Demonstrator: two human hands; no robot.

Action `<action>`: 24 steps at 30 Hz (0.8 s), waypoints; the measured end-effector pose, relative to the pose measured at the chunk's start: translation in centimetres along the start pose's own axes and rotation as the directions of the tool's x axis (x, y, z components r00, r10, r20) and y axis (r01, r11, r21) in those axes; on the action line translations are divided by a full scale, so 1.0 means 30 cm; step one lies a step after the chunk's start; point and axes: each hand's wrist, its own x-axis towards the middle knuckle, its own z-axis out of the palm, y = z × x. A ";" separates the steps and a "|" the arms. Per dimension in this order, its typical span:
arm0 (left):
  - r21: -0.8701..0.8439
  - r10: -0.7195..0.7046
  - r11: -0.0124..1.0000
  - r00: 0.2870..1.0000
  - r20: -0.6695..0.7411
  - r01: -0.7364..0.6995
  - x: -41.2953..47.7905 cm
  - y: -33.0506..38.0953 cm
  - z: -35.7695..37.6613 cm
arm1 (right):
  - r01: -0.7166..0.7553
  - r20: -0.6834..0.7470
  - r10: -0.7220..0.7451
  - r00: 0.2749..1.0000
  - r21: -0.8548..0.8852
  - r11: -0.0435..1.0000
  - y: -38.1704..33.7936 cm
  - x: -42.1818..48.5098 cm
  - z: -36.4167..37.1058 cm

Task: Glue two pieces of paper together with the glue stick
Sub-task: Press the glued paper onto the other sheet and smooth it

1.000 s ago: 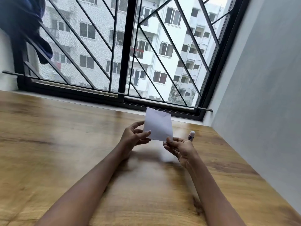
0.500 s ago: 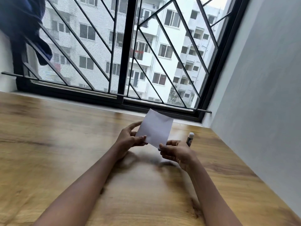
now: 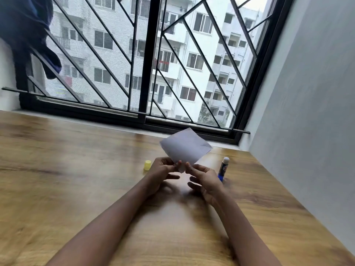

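So a small white square of paper (image 3: 186, 147) is being held up off the wood-grain tabletop (image 3: 76, 179), tilted like a diamond, with its lowest corner pinched where the two hands meet. The left hand (image 3: 163, 173) is closed on that corner with thumb and fingertips, and the right hand (image 3: 205, 181) is closed on it from the other side, thumb pointing up at the paper. Most of the sheet sticks up and away past the fingers. Whether it's one sheet or two stuck together can't be told, it's kinda blurry.

The open glue stick with the blue body and white tip (image 3: 224, 167) is stood upright on the table just beside the right hand, not being touched. A little yellow cap (image 3: 147, 165) is sat on the table just left of the left hand.

Compared with half a second ago: the paper has been rotated more onto its point, and the grip has been shifted from the sheet's side edges down to the bottom corner, so the hands have been brought much closer together. The yellow cap, hidden before, is now uncovered. The glue stick hasn't been moved.
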 end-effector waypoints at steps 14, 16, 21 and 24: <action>0.039 -0.028 0.999 0.996 0.079 0.025 -0.010 0.020 -0.004 | 0.077 -0.047 -0.072 0.996 0.123 0.989 0.020 0.014 0.009; 0.044 -0.059 0.997 0.994 0.091 0.055 -0.008 0.036 -0.019 | 0.067 -0.084 -0.054 0.995 0.163 0.984 0.011 0.019 -0.001; 0.061 -0.155 0.987 0.977 0.143 0.148 -0.012 0.062 -0.082 | 0.086 -0.152 -0.044 0.987 0.282 0.955 -0.018 0.023 -0.036; 0.071 -0.170 0.984 0.972 0.160 0.160 -0.013 0.069 -0.094 | 0.096 -0.166 -0.044 0.985 0.316 0.944 -0.027 0.022 -0.045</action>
